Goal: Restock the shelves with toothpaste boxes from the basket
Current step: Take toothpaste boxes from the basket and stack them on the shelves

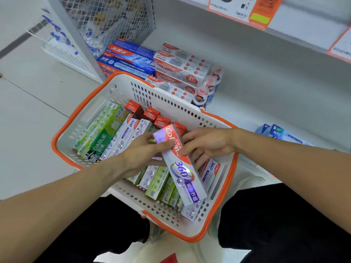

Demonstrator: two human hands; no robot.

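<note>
A shop aisle with a pale floor and white metal shelving; the lowest shelf [256,95] runs across the upper part of the view.

A white basket with an orange rim [121,92] sits on the floor in front of that shelf, between the person's knees. Above it, a silver-and-red Colgate 360 toothpaste box [180,164] is held at a tilt, its red end up and away from the person, its lower end over the basket's near right corner. The left hand [140,154] grips the box from the left side, fingers curled round its upper half. The right hand [207,145] meets it from the right, fingertips pinching the box's edge near the middle, the remaining fingers bent down into the basket.

Inside the basket, green boxes [100,133] lie flat along the left side, one marked Darlie. More silver boxes [125,133] lie beside them, and small red boxes [150,113] stand on end along the far wall. Further green and silver boxes lie beneath the held one.

On the shelf just behind the basket, stacked blue boxes [129,57] sit at the left, stacked white-and-red Colgate boxes [180,67] beside them, and small round-capped bottles [209,86] to their right. Light blue boxes [277,131] lie further right. Orange price tags [247,10] hang on the shelf edge above.
</note>
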